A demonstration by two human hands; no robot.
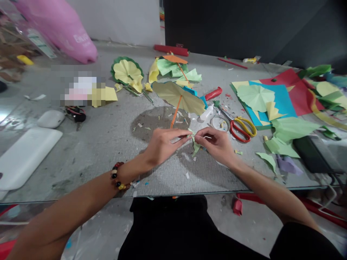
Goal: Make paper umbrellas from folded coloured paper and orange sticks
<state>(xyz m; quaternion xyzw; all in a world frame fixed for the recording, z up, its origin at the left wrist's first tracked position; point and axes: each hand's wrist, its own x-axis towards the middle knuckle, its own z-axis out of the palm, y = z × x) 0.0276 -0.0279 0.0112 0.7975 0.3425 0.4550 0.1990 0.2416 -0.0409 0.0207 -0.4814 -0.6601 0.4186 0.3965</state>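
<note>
Near the middle of the table, my left hand [164, 144] and my right hand [215, 144] meet, fingertips almost touching. Both pinch a small light green piece of paper [196, 147], whose pointed end hangs below the fingers. Its upper part is mostly hidden by my fingertips. Just beyond stands a pale yellow paper umbrella [179, 95] with an orange stick [176, 112], its lower end behind my left hand. To the right of my right hand lie scissors [241, 128] with red and yellow handles, a roll of clear tape [219, 123] and a small white bottle [207, 112].
Farther back are a green-and-yellow scalloped paper piece [127, 70], an orange paper umbrella [175, 59] and a red-handled tool [213, 94]. Coloured paper sheets [284, 97] and a dark phone-like device [316, 155] lie right. At left are a white power bank-like object [29, 157] and a pink bag [59, 29].
</note>
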